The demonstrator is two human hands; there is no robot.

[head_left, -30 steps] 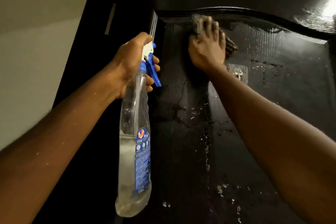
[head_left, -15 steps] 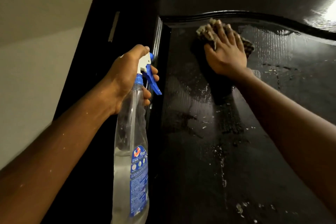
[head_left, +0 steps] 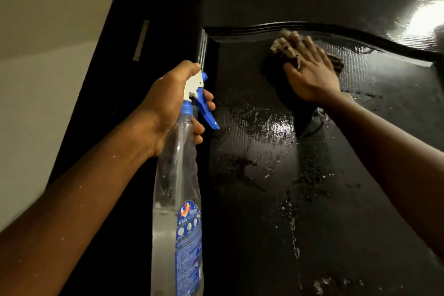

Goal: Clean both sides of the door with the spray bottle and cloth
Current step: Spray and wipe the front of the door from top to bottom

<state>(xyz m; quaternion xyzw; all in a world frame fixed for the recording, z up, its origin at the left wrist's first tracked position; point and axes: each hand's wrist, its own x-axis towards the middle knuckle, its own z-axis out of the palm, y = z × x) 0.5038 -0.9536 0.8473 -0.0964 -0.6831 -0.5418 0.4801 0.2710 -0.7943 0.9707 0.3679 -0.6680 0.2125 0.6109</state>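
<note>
**Wiping step, upper panel of one door face.** The door (head_left: 312,199), dark and glossy, takes up the right of the view. Its recessed panel is wet, with droplets and runs across the middle and lower parts. From this, the face appears already sprayed and the wiping begun at the top of the door. The door's other face is hidden, so its state cannot be told.

The door frame (head_left: 153,31) stands at the door's left, with a pale metal strip (head_left: 141,41) set into it.

The spray bottle (head_left: 177,199) hangs upright in front of the door's left edge; whether it touches the door cannot be told. Clear liquid fills its lower part, with the surface about level with the top of the label. The upper body holds only droplets, and the base is cut off by the view.

The left hand (head_left: 168,103) grips the bottle's neck with curled fingers, and the blue trigger (head_left: 206,113) juts free toward the door.

The right hand (head_left: 312,77) lies flat with its fingers spread. It presses the cloth (head_left: 276,47) against the top of the door's panel, just beneath the door's arched moulding (head_left: 312,27).

The next move probably calls for firm strokes across and down the door, to take up the runs below before they dry.
</note>
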